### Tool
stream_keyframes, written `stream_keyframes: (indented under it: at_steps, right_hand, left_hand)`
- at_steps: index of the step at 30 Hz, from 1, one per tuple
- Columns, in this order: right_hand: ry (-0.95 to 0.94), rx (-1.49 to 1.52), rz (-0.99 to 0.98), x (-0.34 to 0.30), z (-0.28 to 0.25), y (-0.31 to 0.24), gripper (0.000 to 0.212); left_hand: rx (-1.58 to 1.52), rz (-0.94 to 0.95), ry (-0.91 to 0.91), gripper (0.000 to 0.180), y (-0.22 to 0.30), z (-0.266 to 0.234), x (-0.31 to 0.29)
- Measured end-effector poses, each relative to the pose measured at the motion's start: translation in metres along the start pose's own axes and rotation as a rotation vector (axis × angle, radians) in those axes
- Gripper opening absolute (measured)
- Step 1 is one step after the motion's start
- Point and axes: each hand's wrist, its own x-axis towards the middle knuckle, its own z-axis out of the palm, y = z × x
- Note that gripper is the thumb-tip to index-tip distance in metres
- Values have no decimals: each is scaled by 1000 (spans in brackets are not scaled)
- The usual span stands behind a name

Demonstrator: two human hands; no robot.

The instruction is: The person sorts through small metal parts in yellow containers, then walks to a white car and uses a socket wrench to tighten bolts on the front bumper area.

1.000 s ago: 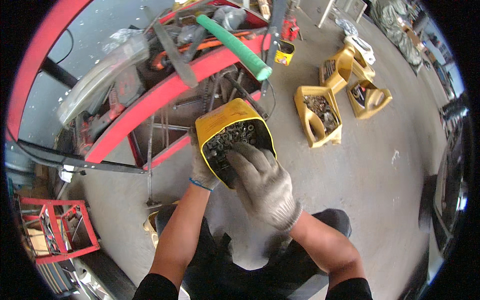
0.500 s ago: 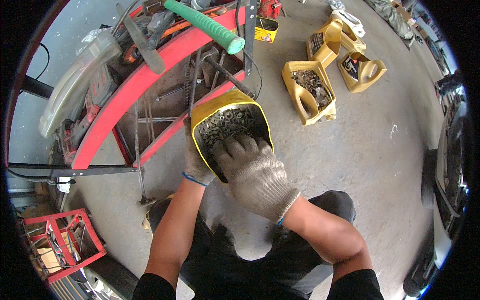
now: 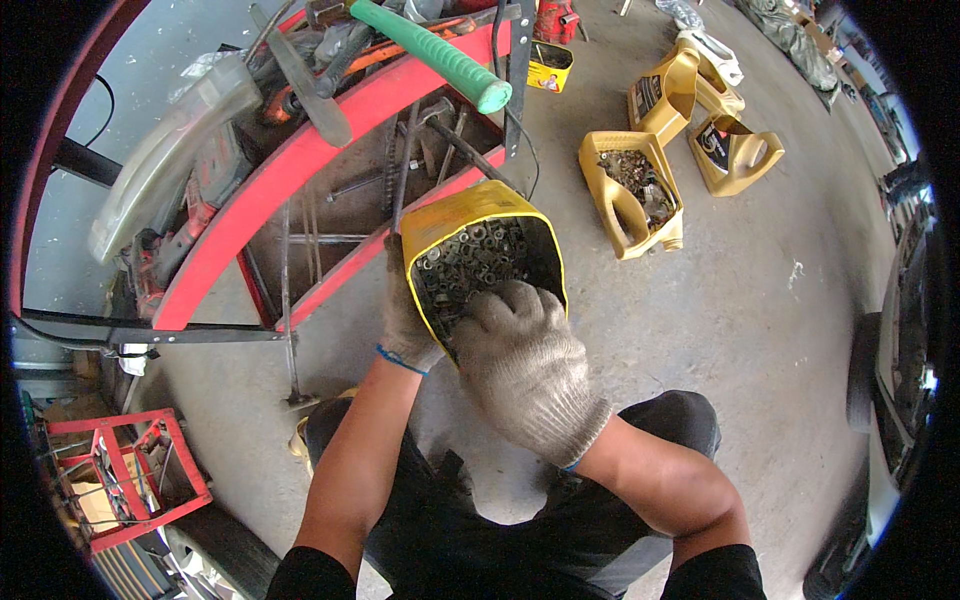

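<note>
A cut-open yellow container (image 3: 445, 225) is tilted toward me above my knees. Small metal nuts (image 3: 475, 258) fill much of it, dark and greasy-looking. My left hand (image 3: 408, 325), in a grey knit glove, grips the container from its left side; most of those fingers are hidden behind the wall. My right hand (image 3: 530, 365), gloved the same way, reaches over the near rim with its fingers curled down into the nuts. Its fingertips are out of sight, so what they pinch cannot be made out.
A red-edged rack (image 3: 240, 215) with tools stands at the left, a green-handled hammer (image 3: 430, 50) jutting from its top. Cut-open gold jugs (image 3: 605, 195) sit on the floor at the right, one holding small hardware. A red metal carrier (image 3: 120, 480) is at lower left.
The container and both hands sit slightly farther right in the picture, as does the background. My right hand's fingers are more curled, and more nuts show beyond them.
</note>
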Motion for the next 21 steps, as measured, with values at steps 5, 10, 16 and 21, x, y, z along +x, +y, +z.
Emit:
stream_keyframes:
  at_steps: [5, 10, 16, 21]
  right_hand:
    - [-45, 148, -81, -1, 12, 7, 23]
    - [-113, 191, 22, 4, 14, 10, 28]
    - [-28, 45, 211, 14, 16, 11, 32]
    - [-9, -90, 118, 16, 30, 13, 32]
  left_hand:
    - [38, -57, 43, 60, 0, 3, -2]
    - [-12, -75, -108, 67, -5, 2, -6]
    - [110, -64, 100, 78, -12, 5, -11]
    - [132, -59, 172, 74, -23, 7, -15]
